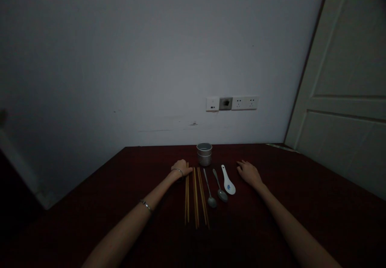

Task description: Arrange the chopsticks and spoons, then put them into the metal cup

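On the dark red table (301,203) lie several wooden chopsticks (196,197) side by side, pointing away from me. To their right lie two metal spoons (215,189) and a white ceramic spoon with a blue mark (228,180). A small metal cup (204,153) stands behind them. My left hand (181,167) rests on the far ends of the leftmost chopsticks, fingers curled over them; whether it grips them I cannot tell. A bracelet is on that wrist. My right hand (249,172) lies flat on the table, just right of the white spoon, fingers stretched out, holding nothing.
A plain white wall with a strip of power sockets (232,103) rises behind the table. A pale door (346,99) stands at the right. A thin flat strip (282,147) lies at the table's far right corner. The room is dim.
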A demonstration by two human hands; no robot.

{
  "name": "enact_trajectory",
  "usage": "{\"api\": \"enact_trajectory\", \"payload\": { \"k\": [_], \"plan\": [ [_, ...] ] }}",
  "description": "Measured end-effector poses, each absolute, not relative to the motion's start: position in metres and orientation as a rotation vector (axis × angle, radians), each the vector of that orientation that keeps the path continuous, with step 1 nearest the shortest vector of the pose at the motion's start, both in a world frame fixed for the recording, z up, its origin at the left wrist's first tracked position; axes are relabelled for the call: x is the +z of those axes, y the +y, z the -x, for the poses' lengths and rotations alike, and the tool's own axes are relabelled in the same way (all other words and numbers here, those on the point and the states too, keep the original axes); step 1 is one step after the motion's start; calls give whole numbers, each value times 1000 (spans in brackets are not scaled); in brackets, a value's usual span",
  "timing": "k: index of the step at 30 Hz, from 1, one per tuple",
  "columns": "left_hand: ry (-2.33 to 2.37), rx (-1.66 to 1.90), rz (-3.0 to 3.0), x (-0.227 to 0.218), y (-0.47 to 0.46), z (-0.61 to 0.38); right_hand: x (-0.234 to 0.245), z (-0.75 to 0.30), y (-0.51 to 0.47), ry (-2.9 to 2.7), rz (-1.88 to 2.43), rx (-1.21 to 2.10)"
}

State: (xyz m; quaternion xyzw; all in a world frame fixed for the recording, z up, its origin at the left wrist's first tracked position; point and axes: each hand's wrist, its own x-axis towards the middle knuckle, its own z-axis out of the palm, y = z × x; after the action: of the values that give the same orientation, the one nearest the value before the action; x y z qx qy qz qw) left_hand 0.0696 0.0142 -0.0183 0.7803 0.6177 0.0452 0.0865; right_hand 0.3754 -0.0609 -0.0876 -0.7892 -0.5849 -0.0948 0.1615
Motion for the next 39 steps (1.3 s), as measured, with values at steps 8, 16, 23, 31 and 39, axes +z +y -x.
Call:
{"api": "enact_trajectory", "payload": {
  "k": [8,16,23,31,39],
  "plan": [
    [1803,379,-2370,13,19,-78,-65,-384,-58,-1537,2120,30],
    [1700,688,-2448,63,8,-78,28,-340,-63,-1345,1554,306],
    [1613,1056,-2556,104,-23,-85,65,-254,-90,-1241,1049,983],
    [1528,1169,-2576,114,-60,-92,57,-209,-104,-1224,925,1110],
    [1510,1228,-2577,105,-64,-89,58,-202,-108,-1315,1017,1072]
  ]
}}
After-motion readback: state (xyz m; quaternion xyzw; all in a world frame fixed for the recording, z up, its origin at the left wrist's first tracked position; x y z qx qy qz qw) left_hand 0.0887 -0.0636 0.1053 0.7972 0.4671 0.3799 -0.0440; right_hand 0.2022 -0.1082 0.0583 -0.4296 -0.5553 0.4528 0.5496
